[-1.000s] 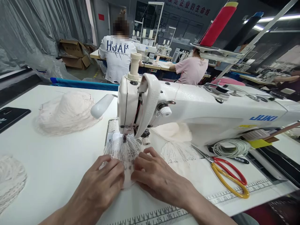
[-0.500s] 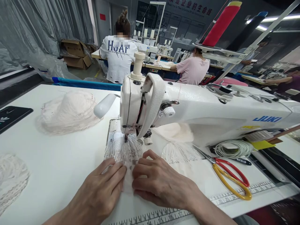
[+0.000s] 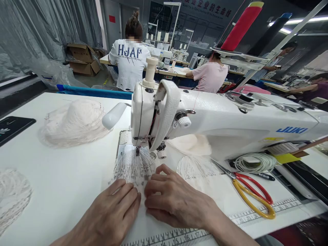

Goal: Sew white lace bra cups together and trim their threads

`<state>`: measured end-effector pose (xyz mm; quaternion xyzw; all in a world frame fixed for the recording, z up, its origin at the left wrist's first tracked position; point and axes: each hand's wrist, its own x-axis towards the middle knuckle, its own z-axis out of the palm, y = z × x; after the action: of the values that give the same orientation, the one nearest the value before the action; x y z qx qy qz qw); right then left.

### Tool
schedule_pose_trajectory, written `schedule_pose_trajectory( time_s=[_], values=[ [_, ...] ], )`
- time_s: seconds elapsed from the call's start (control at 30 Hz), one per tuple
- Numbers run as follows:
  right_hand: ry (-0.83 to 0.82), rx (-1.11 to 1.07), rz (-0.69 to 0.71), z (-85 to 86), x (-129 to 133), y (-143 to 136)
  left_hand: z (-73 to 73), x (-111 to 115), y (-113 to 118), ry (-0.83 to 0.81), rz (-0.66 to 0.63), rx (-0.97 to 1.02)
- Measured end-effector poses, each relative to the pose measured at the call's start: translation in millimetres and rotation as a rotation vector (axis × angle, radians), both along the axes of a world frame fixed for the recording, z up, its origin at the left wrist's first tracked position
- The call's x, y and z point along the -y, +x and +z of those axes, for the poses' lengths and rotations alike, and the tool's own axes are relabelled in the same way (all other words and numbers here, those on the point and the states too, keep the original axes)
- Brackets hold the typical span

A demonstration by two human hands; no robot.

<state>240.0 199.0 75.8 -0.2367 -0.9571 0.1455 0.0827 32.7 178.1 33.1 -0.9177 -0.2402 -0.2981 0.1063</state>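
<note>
A piece of white lace (image 3: 132,167) lies gathered beneath the presser foot (image 3: 137,151) of a white sewing machine (image 3: 217,112). My left hand (image 3: 110,208) rests on the near end of the lace, its fingers stretched out side by side. Just to the right, my right hand (image 3: 176,198) has its fingers curled, with thumb and fingertips closed on the lace's near edge. The fingertips of both hands are close together in front of the needle. Under the machine arm lies more lace (image 3: 196,166), joined to sheer pale cloth (image 3: 192,145).
Red-and-yellow-handled scissors (image 3: 252,198) and a coil of pale cord (image 3: 255,162) lie at right. Pale cloth is piled (image 3: 77,119) at left, near a round lace stack (image 3: 12,194) and a phone (image 3: 15,128). A printed ruler (image 3: 176,235) runs along the front edge. People work beyond.
My left hand has slid slightly toward me and its fingers have flattened, uncovering more lace before the presser foot. My right hand has hardly moved.
</note>
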Motion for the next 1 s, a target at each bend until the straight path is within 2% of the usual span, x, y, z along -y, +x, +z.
schedule_pose_trajectory(
  time_s=[0.3,0.47,0.6,0.77,0.9,1.0],
  values=[
    [0.025,-0.075,-0.011,-3.4,-1.1,-1.7,-0.8,-3.1,3.5,0.010,0.011,0.044],
    [0.156,-0.168,-0.166,-17.4,-8.2,-5.1,-1.7,-8.5,5.7,-0.083,0.018,0.053],
    [0.228,-0.202,-0.266,-25.5,-15.6,-6.6,-2.1,-19.1,5.5,-0.090,0.057,0.040],
    [0.312,-0.180,-0.373,-32.4,-24.3,-9.0,6.0,-37.8,0.4,-0.150,0.106,-0.055],
    [0.319,-0.166,-0.431,-40.6,-31.9,-12.1,13.3,-50.4,-4.2,-0.248,0.113,-0.104],
    [0.345,-0.167,-0.450,-46.0,-36.3,-14.2,9.7,-57.4,-5.8,-0.232,0.129,-0.114]
  ],
)
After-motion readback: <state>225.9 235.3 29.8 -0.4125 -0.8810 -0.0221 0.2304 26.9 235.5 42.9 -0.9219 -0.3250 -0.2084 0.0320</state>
